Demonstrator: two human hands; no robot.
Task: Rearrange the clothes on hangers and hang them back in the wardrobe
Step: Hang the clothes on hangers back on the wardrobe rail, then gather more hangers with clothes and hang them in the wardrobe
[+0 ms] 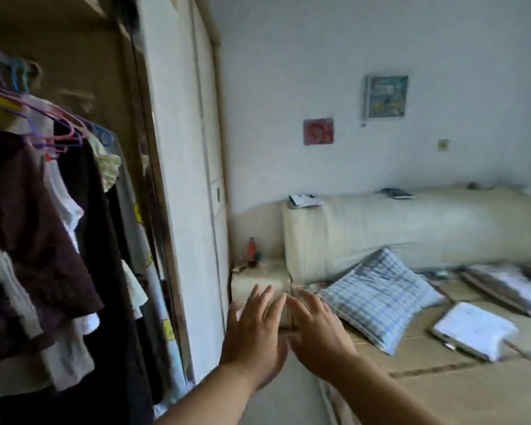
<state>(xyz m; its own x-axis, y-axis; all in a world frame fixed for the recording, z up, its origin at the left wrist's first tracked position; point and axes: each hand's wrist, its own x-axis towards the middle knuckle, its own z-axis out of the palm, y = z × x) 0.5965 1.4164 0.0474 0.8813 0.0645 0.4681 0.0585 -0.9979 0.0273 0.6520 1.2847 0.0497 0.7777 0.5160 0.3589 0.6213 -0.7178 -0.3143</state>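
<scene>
Left hand (255, 335) and right hand (318, 334): both empty, fingers spread, held side by side between the wardrobe (178, 179) and the bed (442, 381). Clothes (43, 228) hang on hangers (60, 128) inside the wardrobe. A blurred pile (503, 285) at the bed's far edge is probably the next garment; lift it with both hands, keeping it flat.

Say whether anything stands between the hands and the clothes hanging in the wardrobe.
Nothing visible does. The left hand and right hand, both empty, hover before the white wardrobe door; the dark and white clothes on pink plastic hangers hang in the open section to their left.
</scene>
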